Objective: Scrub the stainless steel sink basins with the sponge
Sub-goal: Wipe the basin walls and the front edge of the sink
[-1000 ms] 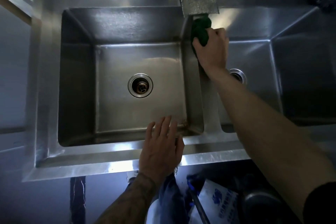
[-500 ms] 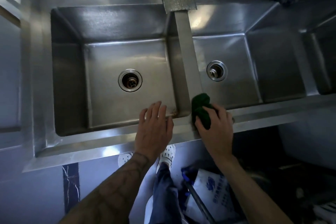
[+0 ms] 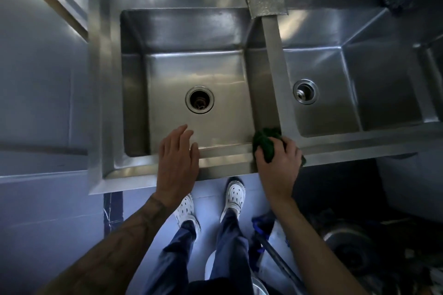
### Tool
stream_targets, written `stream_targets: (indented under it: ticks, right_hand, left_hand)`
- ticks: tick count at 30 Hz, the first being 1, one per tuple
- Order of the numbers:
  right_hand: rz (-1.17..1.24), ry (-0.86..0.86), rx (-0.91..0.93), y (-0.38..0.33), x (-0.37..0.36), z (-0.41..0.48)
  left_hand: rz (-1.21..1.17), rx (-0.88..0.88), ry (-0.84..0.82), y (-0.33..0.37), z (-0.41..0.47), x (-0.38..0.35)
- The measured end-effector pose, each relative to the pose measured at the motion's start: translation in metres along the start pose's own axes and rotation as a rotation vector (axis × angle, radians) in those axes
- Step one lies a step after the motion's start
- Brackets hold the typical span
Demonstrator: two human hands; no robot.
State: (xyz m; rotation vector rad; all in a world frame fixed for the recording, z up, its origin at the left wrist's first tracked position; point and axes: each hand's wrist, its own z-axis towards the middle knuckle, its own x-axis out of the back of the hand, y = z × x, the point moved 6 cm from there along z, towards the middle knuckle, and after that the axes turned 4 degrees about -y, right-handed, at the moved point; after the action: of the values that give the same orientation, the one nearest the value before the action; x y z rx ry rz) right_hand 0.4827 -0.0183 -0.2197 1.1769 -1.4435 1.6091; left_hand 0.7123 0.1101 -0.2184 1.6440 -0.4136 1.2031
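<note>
Below: right hand [image 3: 278, 167] clenched on crumpled dark-green sponge [image 3: 266, 142] at stainless steel sink's near rim [image 3: 225, 165]; left hand [image 3: 177, 160] released, flat on rim; pale tiled floor [image 3: 60, 223].

The right hand [image 3: 278, 163] covers most of the green sponge [image 3: 265, 141], so its full shape cannot be told; only a crumpled part shows past the fingers, at the near end of the divider [image 3: 275, 67] between the basins. The left hand [image 3: 178, 158] hides a stretch of the sink's front rim [image 3: 223, 167]. The right basin [image 3: 359, 84] is cut off at the picture's right edge. A dark object [image 3: 399, 1] on the back ledge is too blurred to name. Under the sink at right, dim clutter [image 3: 347, 246] cannot be made out. Both forearms run out of the bottom edge.
</note>
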Motion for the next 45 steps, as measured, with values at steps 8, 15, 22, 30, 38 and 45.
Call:
stream_targets:
  ticks: [8, 15, 22, 30, 38, 45]
  right_hand:
    - [0.27, -0.314, 0.231, -0.164, -0.06, -0.088]
    - [0.556, -0.166, 0.07, -0.102, -0.018, -0.04]
    - [0.279, -0.225, 0.181, -0.079, -0.031, -0.007]
    - [0.2, -0.263, 0.346, -0.127, -0.058, -0.026]
    - [0.077, -0.283, 0.428, -0.18, -0.085, -0.04]
    - [-0.11, -0.299, 0.45, -0.189, -0.103, -0.051]
  left_hand:
    - [-0.235, 0.186, 0.026, -0.047, -0.03, 0.034]
    - [-0.097, 0.273, 0.066, 0.001, -0.028, 0.013]
    - [0.227, -0.016, 0.126, 0.032, -0.031, -0.016]
    - [0.301, 0.479, 0.18, -0.077, -0.068, 0.042]
    - [0.332, 0.25, 0.149, -0.09, -0.066, 0.054]
    - [0.311, 0.388, 0.213, -0.138, -0.055, 0.077]
